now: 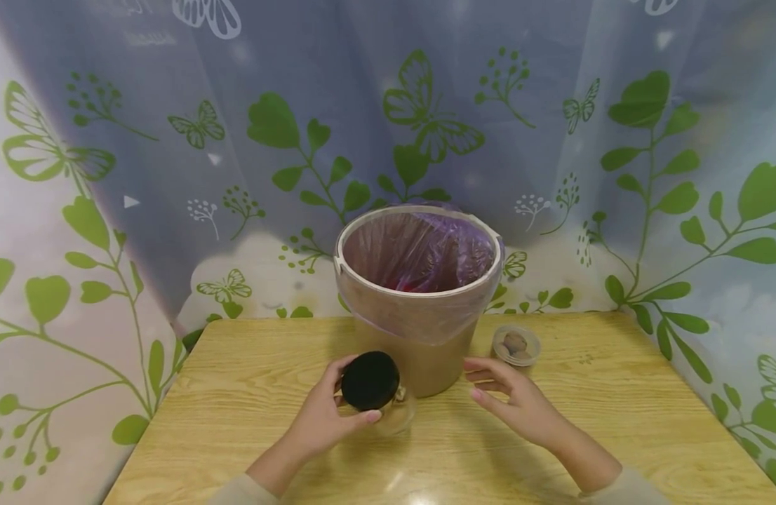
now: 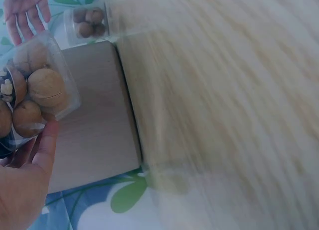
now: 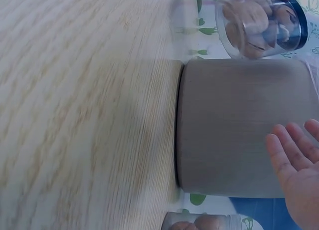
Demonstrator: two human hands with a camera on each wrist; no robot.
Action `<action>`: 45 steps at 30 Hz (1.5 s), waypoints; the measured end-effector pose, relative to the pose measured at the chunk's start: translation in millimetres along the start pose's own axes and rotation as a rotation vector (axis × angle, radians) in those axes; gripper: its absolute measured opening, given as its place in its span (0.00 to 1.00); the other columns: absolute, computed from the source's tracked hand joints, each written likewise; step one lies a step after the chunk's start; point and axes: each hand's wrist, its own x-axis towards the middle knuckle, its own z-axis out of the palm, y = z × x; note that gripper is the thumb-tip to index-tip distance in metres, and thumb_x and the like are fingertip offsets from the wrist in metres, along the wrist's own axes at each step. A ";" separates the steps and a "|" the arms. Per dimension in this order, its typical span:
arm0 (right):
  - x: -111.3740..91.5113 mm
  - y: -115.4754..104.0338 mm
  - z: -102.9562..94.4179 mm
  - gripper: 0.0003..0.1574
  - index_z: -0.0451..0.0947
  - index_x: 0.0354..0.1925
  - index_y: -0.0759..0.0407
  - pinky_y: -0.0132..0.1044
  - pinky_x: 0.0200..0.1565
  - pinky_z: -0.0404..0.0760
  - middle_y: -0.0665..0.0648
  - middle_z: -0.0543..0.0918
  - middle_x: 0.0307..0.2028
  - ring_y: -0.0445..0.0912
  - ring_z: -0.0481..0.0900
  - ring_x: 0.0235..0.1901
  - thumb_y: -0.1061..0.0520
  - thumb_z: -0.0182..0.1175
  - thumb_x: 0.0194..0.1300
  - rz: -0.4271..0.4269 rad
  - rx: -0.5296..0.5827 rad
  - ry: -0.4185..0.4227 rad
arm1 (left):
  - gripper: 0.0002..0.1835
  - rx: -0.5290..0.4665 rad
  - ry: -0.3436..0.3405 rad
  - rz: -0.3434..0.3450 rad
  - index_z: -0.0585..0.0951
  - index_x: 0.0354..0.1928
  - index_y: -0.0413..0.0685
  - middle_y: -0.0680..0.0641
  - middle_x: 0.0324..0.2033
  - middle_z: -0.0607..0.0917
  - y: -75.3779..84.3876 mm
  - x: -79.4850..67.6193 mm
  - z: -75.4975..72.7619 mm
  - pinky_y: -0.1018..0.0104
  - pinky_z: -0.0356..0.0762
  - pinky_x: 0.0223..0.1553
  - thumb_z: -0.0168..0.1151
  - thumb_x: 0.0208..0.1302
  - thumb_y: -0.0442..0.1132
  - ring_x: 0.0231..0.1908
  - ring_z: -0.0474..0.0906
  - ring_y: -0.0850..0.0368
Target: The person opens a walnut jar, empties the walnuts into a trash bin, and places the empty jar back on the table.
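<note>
My left hand grips a clear plastic jar with a black lid, tilted above the table in front of the bin. Walnuts show through its wall in the left wrist view, one of them cracked. To the right, my right hand is held in the air with its fingers spread and nothing in them; the right wrist view shows the same hand beside the bin wall. Just beyond it, a second clear jar without a visible lid stands on the table with several walnuts inside.
A beige bin lined with a thin purple bag stands at the back middle of the wooden table. Something red lies inside it, mostly hidden. A curtain with leaves and butterflies hangs behind the table and along both sides.
</note>
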 end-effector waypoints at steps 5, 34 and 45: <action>2.3 0.2 4.3 0.26 0.71 0.66 0.61 0.42 0.55 0.80 0.60 0.79 0.58 0.51 0.80 0.54 0.65 0.60 0.71 -0.019 0.003 0.016 | 0.48 -0.002 0.008 0.009 0.66 0.70 0.53 0.49 0.61 0.77 5.3 0.9 3.5 0.54 0.78 0.52 0.82 0.48 0.47 0.58 0.75 0.50; 12.7 -16.9 22.6 0.27 0.75 0.61 0.66 0.43 0.52 0.81 0.64 0.81 0.53 0.45 0.80 0.52 0.71 0.65 0.63 -0.182 0.010 0.112 | 0.47 -0.141 -0.006 0.052 0.64 0.71 0.52 0.45 0.58 0.77 18.1 8.3 29.4 0.47 0.76 0.55 0.80 0.52 0.41 0.56 0.76 0.50; 15.9 -19.4 35.1 0.27 0.77 0.58 0.64 0.40 0.55 0.79 0.63 0.81 0.53 0.53 0.80 0.52 0.73 0.66 0.60 -0.193 0.068 0.150 | 0.46 -0.161 -0.005 0.074 0.63 0.71 0.51 0.45 0.59 0.77 20.6 5.6 35.5 0.52 0.76 0.54 0.79 0.53 0.40 0.55 0.76 0.51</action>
